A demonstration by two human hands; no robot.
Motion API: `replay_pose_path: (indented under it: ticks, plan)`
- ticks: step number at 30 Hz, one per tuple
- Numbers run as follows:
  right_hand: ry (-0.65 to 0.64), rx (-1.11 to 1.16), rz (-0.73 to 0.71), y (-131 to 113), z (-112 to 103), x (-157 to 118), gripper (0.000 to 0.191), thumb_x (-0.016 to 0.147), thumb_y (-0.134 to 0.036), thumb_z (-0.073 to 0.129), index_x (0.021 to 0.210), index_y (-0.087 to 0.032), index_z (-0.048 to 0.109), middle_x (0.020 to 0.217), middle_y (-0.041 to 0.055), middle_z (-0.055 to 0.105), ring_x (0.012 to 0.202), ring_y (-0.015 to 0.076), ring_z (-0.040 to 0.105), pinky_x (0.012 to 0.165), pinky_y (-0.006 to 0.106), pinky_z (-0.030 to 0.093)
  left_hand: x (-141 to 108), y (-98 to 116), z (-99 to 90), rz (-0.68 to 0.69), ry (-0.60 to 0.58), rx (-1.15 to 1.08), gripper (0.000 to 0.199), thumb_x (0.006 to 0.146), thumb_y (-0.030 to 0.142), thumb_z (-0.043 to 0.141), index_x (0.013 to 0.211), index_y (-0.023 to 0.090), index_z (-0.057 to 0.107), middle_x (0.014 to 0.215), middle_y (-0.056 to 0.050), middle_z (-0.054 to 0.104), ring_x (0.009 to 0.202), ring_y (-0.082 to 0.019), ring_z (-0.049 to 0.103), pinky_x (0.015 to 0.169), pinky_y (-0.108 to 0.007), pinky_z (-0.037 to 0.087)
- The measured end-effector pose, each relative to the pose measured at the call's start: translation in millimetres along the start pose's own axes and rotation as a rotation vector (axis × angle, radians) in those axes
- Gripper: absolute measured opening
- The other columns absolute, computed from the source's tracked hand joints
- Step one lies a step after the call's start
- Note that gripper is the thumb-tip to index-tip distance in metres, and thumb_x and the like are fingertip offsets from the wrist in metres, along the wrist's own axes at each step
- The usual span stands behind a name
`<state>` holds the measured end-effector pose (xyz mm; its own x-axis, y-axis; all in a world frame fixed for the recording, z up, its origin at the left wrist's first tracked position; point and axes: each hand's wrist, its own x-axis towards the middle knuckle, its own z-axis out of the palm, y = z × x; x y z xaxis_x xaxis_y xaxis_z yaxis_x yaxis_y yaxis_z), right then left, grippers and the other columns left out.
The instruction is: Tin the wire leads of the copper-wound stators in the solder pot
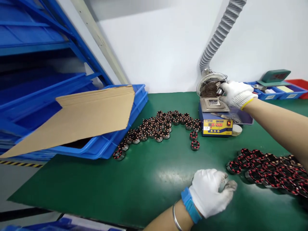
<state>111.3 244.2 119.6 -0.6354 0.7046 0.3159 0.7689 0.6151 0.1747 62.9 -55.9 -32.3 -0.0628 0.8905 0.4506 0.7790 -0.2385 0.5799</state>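
Note:
My right hand (pixel 234 93), in a white glove, holds a small metal stator (pixel 219 91) above the solder pot (pixel 214 104), in front of the round fume hood (pixel 209 88). The pot's blue and yellow base (pixel 217 127) shows red digits. My left hand (pixel 211 192), also gloved, with a blue wrist strap, is over the green table near the front. Its thumb and fingers are apart, with nothing between them. To its right are several red-topped stators (pixel 271 168); farther left lie several copper-wound stators (pixel 154 126).
Blue crates (pixel 108 144) with a cardboard sheet (pixel 96 112) stand on the left. A grey duct (pixel 222 32) rises behind the pot. Small blue bins (pixel 271 96) and a red bin (pixel 298 84) line the back right. The green table (pixel 134 189) has its edge near me.

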Motion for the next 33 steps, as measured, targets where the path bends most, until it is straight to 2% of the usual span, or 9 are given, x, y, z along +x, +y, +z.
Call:
replay_pose_path:
  ticks: [6, 9, 12, 14, 19, 24, 27, 29, 33]
  plan:
    - [-0.062, -0.042, -0.083, -3, 10, 2, 0.09, 0.094, -0.059, 0.009, 0.13, 0.008, 0.055, 0.126, 0.0218, 0.06, 0.12, 0.0337, 0.058, 0.075, 0.038, 0.04, 1, -1, -0.5, -0.011, -0.052, 0.027, 0.023, 0.087, 0.041, 0.063, 0.072, 0.024, 0.058, 0.062, -0.002, 0.066, 0.057, -0.022, 0.067, 0.05, -0.033, 0.037]
    - [-0.108, -0.042, -0.032, -4, 17, 10, 0.066, 0.098, -0.052, 0.041, 0.131, 0.002, 0.061, 0.127, 0.0244, 0.061, 0.121, 0.0364, 0.06, 0.086, 0.04, 0.045, 0, -1, -0.2, 0.001, -0.076, 0.038, 0.026, 0.087, 0.043, 0.061, 0.071, 0.024, 0.057, 0.061, -0.001, 0.066, 0.057, -0.02, 0.067, 0.05, -0.032, 0.038]
    - [-0.13, -0.049, 0.003, -3, 24, 19, 0.052, 0.089, -0.04, 0.067, 0.128, -0.006, 0.065, 0.126, 0.028, 0.061, 0.111, 0.041, 0.064, 0.089, 0.05, 0.048, 0, 0, -0.3, 0.008, -0.074, 0.047, 0.025, 0.087, 0.041, 0.059, 0.07, 0.023, 0.057, 0.063, 0.0, 0.066, 0.058, -0.019, 0.067, 0.05, -0.032, 0.039]
    - [-0.139, -0.043, 0.009, -3, 27, 22, 0.051, 0.09, -0.041, 0.065, 0.129, -0.009, 0.063, 0.128, 0.0282, 0.059, 0.108, 0.0416, 0.063, 0.087, 0.054, 0.048, 0, 1, -0.7, 0.014, -0.069, 0.055, 0.023, 0.087, 0.039, 0.059, 0.07, 0.023, 0.058, 0.063, 0.0, 0.066, 0.059, -0.019, 0.067, 0.051, -0.031, 0.04]
    - [-0.167, -0.016, 0.034, -3, 28, 21, 0.051, 0.09, -0.041, 0.064, 0.13, -0.01, 0.061, 0.129, 0.0262, 0.058, 0.109, 0.0374, 0.061, 0.089, 0.05, 0.046, -1, 1, -0.7, 0.003, -0.066, 0.072, 0.024, 0.088, 0.041, 0.059, 0.073, 0.023, 0.06, 0.063, -0.001, 0.067, 0.059, -0.02, 0.069, 0.052, -0.031, 0.043]
    - [-0.129, 0.015, 0.122, -5, 13, 19, 0.053, 0.09, -0.044, 0.063, 0.133, -0.014, 0.061, 0.127, 0.0239, 0.06, 0.109, 0.0367, 0.061, 0.087, 0.049, 0.046, 0, -3, 0.6, -0.051, -0.025, 0.032, 0.022, 0.089, 0.04, 0.056, 0.083, 0.022, 0.068, 0.064, -0.004, 0.069, 0.061, -0.024, 0.07, 0.055, -0.033, 0.049]
    - [-0.063, 0.145, 0.202, -13, -3, 6, 0.054, 0.088, -0.054, 0.06, 0.131, -0.023, 0.066, 0.116, 0.0155, 0.068, 0.101, 0.0338, 0.065, 0.081, 0.045, 0.049, 5, -8, -2.3, -0.12, 0.018, -0.07, 0.024, 0.088, 0.04, 0.059, 0.092, 0.019, 0.071, 0.07, -0.006, 0.072, 0.066, -0.025, 0.071, 0.062, -0.035, 0.055]
    - [-0.044, 0.29, 0.245, -24, -11, -11, 0.054, 0.083, -0.06, 0.064, 0.125, -0.026, 0.071, 0.106, 0.0099, 0.073, 0.094, 0.0302, 0.067, 0.079, 0.042, 0.051, 9, -11, -6.1, -0.215, 0.089, -0.189, 0.028, 0.087, 0.038, 0.062, 0.104, 0.017, 0.07, 0.084, -0.008, 0.076, 0.076, -0.025, 0.073, 0.072, -0.036, 0.059]
    - [-0.17, 0.599, 0.25, -60, -4, -61, 0.054, 0.074, -0.058, 0.074, 0.118, -0.026, 0.076, 0.097, 0.0061, 0.076, 0.084, 0.0259, 0.07, 0.078, 0.039, 0.056, 17, -16, -12.7, -0.436, 0.24, -0.448, 0.044, 0.092, 0.033, 0.059, 0.132, 0.015, 0.058, 0.125, -0.013, 0.072, 0.101, -0.023, 0.073, 0.086, -0.034, 0.06]
